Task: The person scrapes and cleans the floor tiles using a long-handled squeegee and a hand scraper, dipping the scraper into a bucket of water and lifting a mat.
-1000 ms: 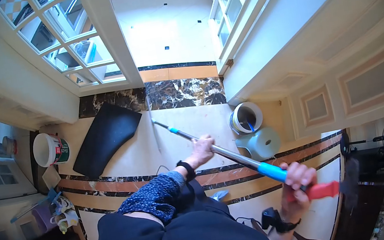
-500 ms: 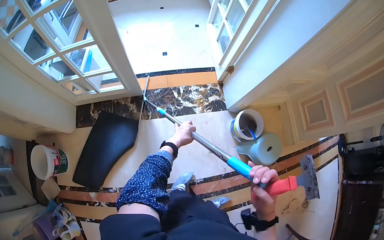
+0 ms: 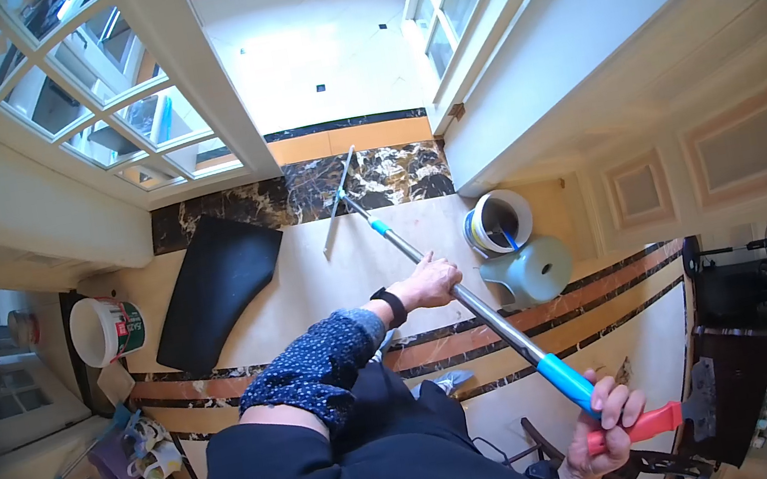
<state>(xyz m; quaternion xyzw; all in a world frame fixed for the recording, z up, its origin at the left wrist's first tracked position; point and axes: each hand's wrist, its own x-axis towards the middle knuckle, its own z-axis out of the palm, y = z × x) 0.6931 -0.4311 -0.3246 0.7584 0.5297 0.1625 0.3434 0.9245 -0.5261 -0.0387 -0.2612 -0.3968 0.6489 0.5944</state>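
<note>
The head [image 3: 333,224] of your pole [image 3: 491,315] is now clear of the mat [image 3: 218,293], over the marble [image 3: 403,173], so work seems centred there. Your left grip [image 3: 429,282] encircles the pole; your right grip [image 3: 605,424] clasps it and the scraper [image 3: 655,421].

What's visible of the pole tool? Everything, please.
The pole tool has a straight, shiny, metal-looking shaft, a blue grip at the near end, a small blue collar farther along, and a thin, greyish crossbar head. It slants from lower right to upper left. The left hand holds mid-shaft; the right hand holds the grip. The head overlaps dark marble and pale floor; firm contact can't be judged.
</note>
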